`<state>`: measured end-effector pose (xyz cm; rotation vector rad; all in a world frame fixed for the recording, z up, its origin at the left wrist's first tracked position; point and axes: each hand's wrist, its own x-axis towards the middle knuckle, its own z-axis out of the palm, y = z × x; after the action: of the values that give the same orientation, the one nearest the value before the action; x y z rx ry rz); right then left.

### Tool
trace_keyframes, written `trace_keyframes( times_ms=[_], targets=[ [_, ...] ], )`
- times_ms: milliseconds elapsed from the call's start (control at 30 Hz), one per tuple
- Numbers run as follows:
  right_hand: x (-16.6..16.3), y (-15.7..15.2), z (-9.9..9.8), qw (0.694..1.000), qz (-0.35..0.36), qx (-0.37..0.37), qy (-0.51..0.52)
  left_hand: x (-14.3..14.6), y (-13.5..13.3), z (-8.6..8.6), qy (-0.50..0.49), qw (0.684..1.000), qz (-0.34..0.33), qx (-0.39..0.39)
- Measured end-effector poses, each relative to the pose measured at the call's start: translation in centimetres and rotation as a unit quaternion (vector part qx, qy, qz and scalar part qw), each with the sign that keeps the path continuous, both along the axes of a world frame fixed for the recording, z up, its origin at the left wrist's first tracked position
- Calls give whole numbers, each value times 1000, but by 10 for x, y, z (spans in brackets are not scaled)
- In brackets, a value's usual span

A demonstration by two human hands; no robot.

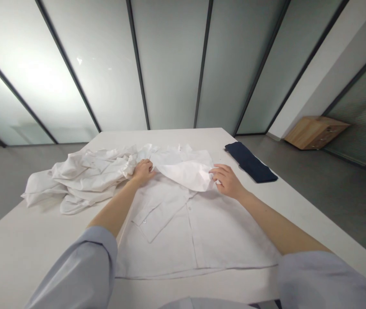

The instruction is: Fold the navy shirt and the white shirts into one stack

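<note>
A white button-up shirt [166, 240] is spread on the table, its hem toward me, with a row of buttons down the middle. A cuffed sleeve lies slanted across its left half. My left hand [143, 172] is closed on the shirt's upper left side, fingers curled into the cloth. On the upper right, my right hand [227, 181] pinches the edge of a raised flap of the same cloth. This flap bows between both hands; whether it is the other sleeve or the collar part I cannot tell. The fingertips are partly hidden by fabric.
A crumpled heap of white cloth [89, 176] lies left of the shirt, close to my left hand. At the right edge of the white table [121, 137] is a folded dark navy cloth [250, 163]. A wooden cabinet [315, 132] stands on the floor beyond, near frosted glass panels.
</note>
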<state>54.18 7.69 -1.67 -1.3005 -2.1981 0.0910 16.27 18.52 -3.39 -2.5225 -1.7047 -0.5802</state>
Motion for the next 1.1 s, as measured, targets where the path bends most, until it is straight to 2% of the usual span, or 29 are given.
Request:
trace_keyframes(
  times_ms=[67, 100, 167, 200, 300, 367, 433, 500, 633, 833, 967, 1100],
  targets=[
    [5, -4, -10, 991, 64, -105, 59, -2, 4, -6, -29, 996, -38, -79],
    [8, -4, -12, 979, 74, -159, 101, -2, 6, -8, -56, 990, -39, -120],
    [11, 2, -13, 959, 52, -225, 167, 0, 9, -9, -112, 977, -14, -181],
    [12, 6, -12, 957, 21, -230, 174, 1, 10, -8, -126, 973, 4, -193],
    [7, 17, -7, 971, -84, -207, 83, 10, 15, -3, -81, 985, 37, -151],
    [-1, 20, -5, 968, -118, -223, -10, 19, 20, 1, -18, 994, 26, -102],
    [-9, 19, -6, 956, -132, -248, -88, 27, 28, 2, 32, 996, -10, -82],
    [-14, 16, -9, 946, -144, -254, -141, 35, 36, 1, 80, 990, -51, -101],
    [-12, 13, -13, 945, -118, -252, -173, 48, 50, -2, 132, 978, -81, -143],
    [0, 13, -7, 949, -57, -290, -109, 49, 69, 8, 77, 986, 16, -149],
    [6, 15, -8, 938, -73, -329, -82, 38, 81, 19, 49, 986, 89, -133],
    [12, 20, -14, 936, -103, -332, -53, 32, 74, 20, -31, 982, 173, -70]
  ],
)
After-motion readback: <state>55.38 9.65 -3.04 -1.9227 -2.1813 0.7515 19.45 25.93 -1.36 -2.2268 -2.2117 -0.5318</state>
